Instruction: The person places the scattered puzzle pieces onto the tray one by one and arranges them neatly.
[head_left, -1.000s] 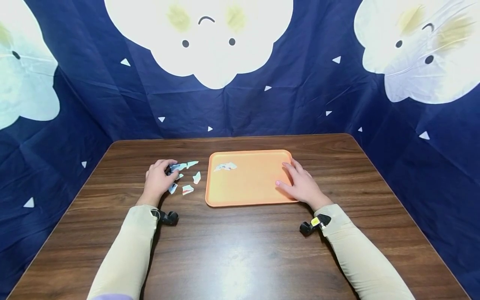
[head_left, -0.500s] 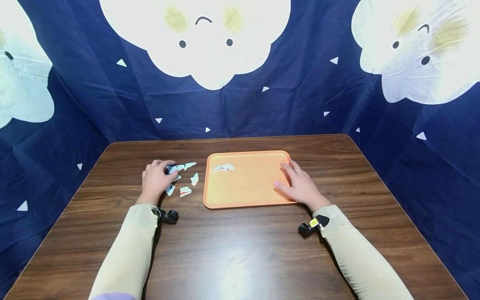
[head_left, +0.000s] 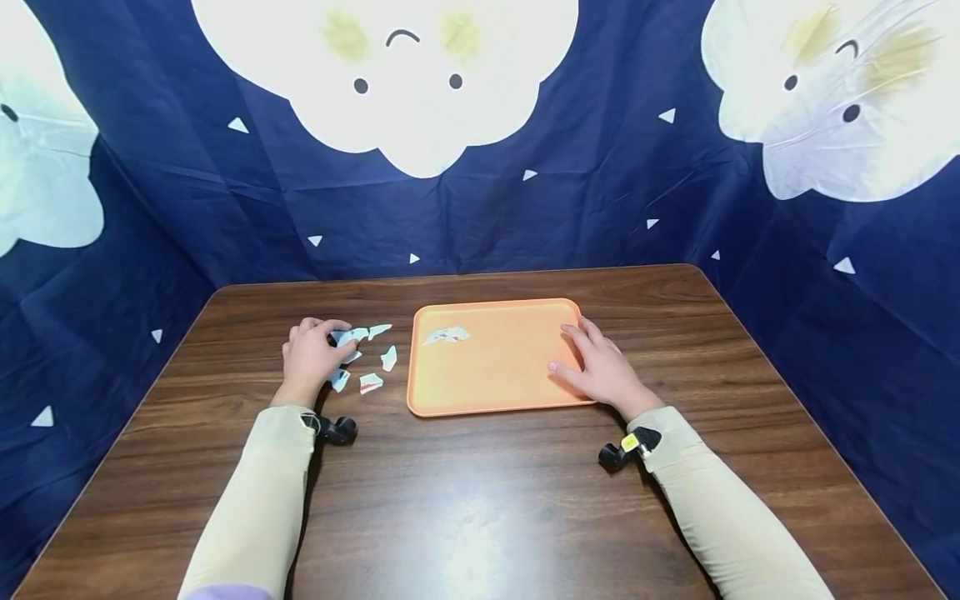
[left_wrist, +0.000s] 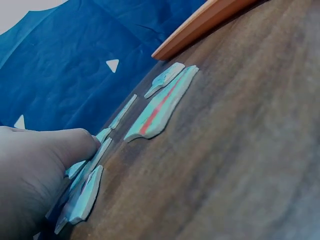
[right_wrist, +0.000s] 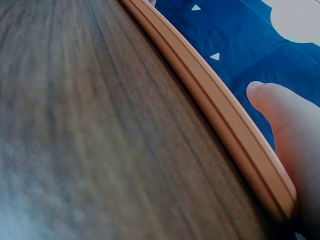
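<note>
Left hand (head_left: 308, 357) of mine is bent over a flat, irregular pale-blue piece (head_left: 356, 334), which lies between thumb and index finger; whether they pinch it I cannot tell. It sits toward the far left corner of the dark wood-grain surface (head_left: 450, 475), its visible length running roughly along the far edge, away from my palm and toward the shallow rectangular orange tray (head_left: 495, 371). This hand is clearly the nearer one. More such fragments lie around it, among them a pale-blue piece with a red stripe (head_left: 371, 383), on the side toward the surface's near edge. Beyond them, my right hand (head_left: 597, 369) lies loosely spread over the tray's right rim, curled round nothing that I can see. A pale, patterned irregular shape (head_left: 447, 335) lies in the tray's far left part. Compared with one second ago, hands, pieces and tray keep the same arrangement; only the head view has shifted slightly.
</note>
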